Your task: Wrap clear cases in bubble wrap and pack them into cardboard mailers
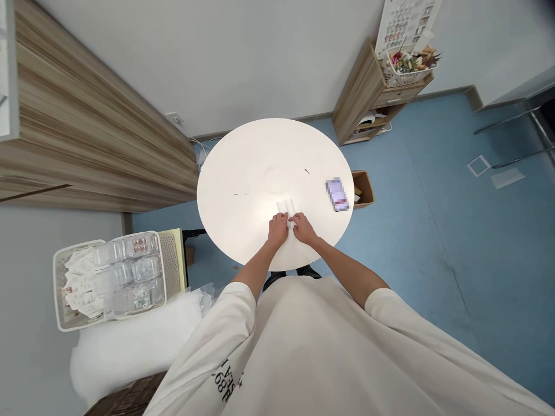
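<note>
Near the front edge of a round white table [243, 156] lies a small folded white sheet [286, 205], with creases running lengthwise. Whether it is paper or thin cloth I cannot tell. My left hand [278, 228] grips its left side, fingers bent and close together, a ring on one finger. From the right, my right hand [303, 228] has its thumb and fingers closed on the sheet's right side. The two hands are almost touching, and they hide the sheet's near part.
A phone with a blurred screen [337, 195] lies on the table's right side. Left are a white basket of clear boxes and papers [162, 271] and a big translucent plastic roll [134, 341]. A cardboard box [366, 188] and wooden cabinet [355, 95] stand right.
</note>
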`<state>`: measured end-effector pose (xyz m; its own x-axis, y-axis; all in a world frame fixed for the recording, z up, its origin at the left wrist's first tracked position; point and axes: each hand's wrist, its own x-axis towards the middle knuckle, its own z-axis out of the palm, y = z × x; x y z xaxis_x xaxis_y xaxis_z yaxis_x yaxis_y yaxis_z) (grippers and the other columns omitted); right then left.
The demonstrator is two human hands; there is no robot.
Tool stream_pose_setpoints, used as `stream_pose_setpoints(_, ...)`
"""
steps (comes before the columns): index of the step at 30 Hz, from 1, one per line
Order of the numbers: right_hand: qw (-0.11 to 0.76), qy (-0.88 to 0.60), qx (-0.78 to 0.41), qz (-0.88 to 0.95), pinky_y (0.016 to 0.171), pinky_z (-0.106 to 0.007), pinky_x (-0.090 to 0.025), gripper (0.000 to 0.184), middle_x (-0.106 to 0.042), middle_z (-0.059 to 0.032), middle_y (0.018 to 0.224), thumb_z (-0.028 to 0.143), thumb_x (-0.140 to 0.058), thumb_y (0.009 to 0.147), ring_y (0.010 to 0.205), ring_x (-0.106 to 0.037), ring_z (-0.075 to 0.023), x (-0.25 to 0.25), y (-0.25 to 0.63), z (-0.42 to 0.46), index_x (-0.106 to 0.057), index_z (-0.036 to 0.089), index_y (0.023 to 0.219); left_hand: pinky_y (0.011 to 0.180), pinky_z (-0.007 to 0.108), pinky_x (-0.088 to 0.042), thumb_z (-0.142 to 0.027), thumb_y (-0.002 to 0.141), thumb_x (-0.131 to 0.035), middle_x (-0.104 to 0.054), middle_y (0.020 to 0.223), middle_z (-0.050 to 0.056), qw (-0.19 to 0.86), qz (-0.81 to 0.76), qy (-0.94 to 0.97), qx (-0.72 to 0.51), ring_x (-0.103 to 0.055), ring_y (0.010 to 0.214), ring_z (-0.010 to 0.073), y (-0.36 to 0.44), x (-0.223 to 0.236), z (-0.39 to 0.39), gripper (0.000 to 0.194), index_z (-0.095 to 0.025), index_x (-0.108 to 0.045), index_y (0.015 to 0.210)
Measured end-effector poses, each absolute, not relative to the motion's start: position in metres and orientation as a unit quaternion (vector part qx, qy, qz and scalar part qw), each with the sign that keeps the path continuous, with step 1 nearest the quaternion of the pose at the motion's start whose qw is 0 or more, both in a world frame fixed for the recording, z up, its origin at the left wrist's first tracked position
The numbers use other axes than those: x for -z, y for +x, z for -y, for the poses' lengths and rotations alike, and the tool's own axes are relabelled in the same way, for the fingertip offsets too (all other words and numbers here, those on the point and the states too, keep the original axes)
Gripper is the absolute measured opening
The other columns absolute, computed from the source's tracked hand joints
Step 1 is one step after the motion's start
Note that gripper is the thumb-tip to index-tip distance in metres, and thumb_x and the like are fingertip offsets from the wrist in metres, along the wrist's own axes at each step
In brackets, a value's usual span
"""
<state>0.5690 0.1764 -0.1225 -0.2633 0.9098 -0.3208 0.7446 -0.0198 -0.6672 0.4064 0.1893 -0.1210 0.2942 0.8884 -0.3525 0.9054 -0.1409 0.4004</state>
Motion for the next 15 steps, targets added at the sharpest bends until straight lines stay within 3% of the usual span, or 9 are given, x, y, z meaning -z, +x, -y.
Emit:
stream_pose_setpoints(7, -0.002, -0.56, -0.335, 0.758, 0.102, -0.047, -0.045, 0.07, -0.041, -0.013, 0.153, 0.003, -0.049, 0.084, 0.125, -0.051, -0.031, 0.124, 0.576, -0.179, -0.05, 0.028, 0.149, 0.112, 0.048, -0.035, -0.021, 0.088, -0.056, -0.034, 0.16, 0.014, 0.281, -0.563, 0.777, 0.016, -0.034, 0.144, 0.035, 0.401, 0.125, -0.187, 0.071, -0.02, -0.034, 0.156)
stream_pose_setpoints(12, -0.02, -0.54, -0.334, 0.772, 0.103, -0.046, -0.043, 0.078, -0.044, -0.0114, 0.153, 0.002, -0.054, 0.081, 0.12, -0.054, -0.0298, 0.123, 0.582, -0.186, -0.045, 0.032, 0.153, 0.116, 0.051, -0.029, -0.019, 0.086, -0.058, -0.035, 0.161, 0.013, 0.288, -0.551, 0.782, 0.031, -0.034, 0.145, 0.0343, 0.399, 0.124, -0.193, 0.08, -0.023, -0.028, 0.159)
stream_pose_setpoints(15, -0.031, -0.523, -0.324, 0.788, 0.103, -0.045, -0.043, 0.073, -0.046, -0.011, 0.15, 0.001, -0.052, 0.083, 0.12, -0.054, -0.029, 0.125, 0.585, -0.189, -0.049, 0.031, 0.149, 0.117, 0.05, -0.028, -0.016, 0.085, -0.058, -0.034, 0.163, 0.013, 0.283, -0.55, 0.785, 0.043, -0.032, 0.147, 0.0336, 0.399, 0.125, -0.195, 0.082, -0.024, -0.027, 0.16)
